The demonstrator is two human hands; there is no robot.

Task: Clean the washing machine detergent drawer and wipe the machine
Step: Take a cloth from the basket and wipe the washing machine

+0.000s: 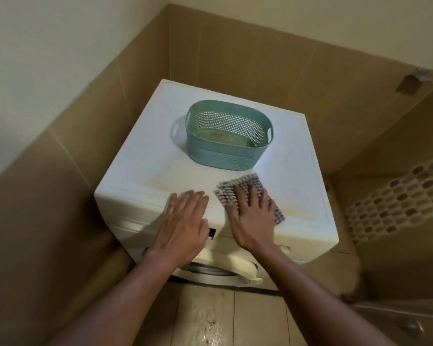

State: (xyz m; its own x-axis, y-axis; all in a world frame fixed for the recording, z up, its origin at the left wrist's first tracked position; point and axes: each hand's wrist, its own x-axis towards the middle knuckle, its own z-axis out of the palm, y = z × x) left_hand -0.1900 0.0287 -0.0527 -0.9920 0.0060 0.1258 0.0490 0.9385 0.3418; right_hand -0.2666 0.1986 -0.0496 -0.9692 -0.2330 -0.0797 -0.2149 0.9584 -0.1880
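I see the washer (140, 156) mid-frame, its front largely hidden by the arms; I cannot make out the drawer. A checked cloth (245, 182) lies on its top near the front edge, right of centre. The right hand (253, 221) presses flat on it, fingers straight and spread. The left hand (183, 226) rests open just beside it, palm down over the front edge, covering part of the panel. A green basket (218, 156) stands behind the cloth. Only part of the door (235, 267) shows, below the hands.
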